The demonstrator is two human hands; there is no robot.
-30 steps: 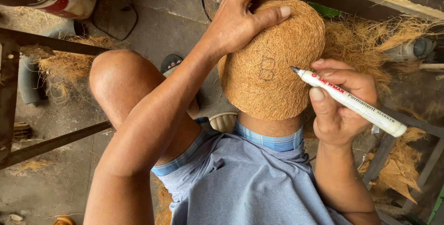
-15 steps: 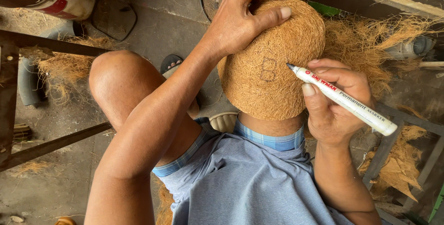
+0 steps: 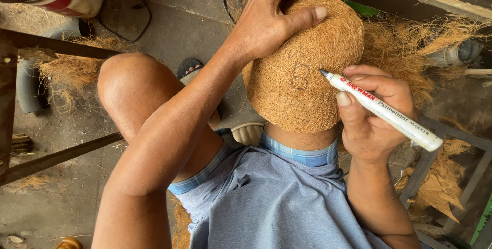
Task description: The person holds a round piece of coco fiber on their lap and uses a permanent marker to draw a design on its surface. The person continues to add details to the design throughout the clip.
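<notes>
The left hand (image 3: 266,23) clamps down over the top of the round brown coconut-fibre bowl (image 3: 307,69), fingers curled over its far rim at twelve o'clock and the thumb laid flat across the dome, so the bowl is pinned upside down against the right knee and cannot roll under the pen. That leaves the flank facing the camera bare, and there sits a dark hand-drawn mark, near the bowl's centre. The right hand (image 3: 369,116) comes in from four o'clock with its grip closed tight around the white permanent marker with a black tip (image 3: 382,110), thumb and forefinger pinching near the nib like a pencil; the barrel slants away toward four o'clock and the tip hovers just beside the mark, at its three o'clock, touching or a hair off, hard to say. The bare left knee (image 3: 130,85) juts out at nine o'clock, blue-grey shorts with a checked hem (image 3: 277,203) fill six o'clock, and loose coconut fibre (image 3: 410,44) litters the floor at two o'clock. Against half a second ago, the bowl and left hand sit the same, while the marker tip has slid slightly right, off the mark.
</notes>
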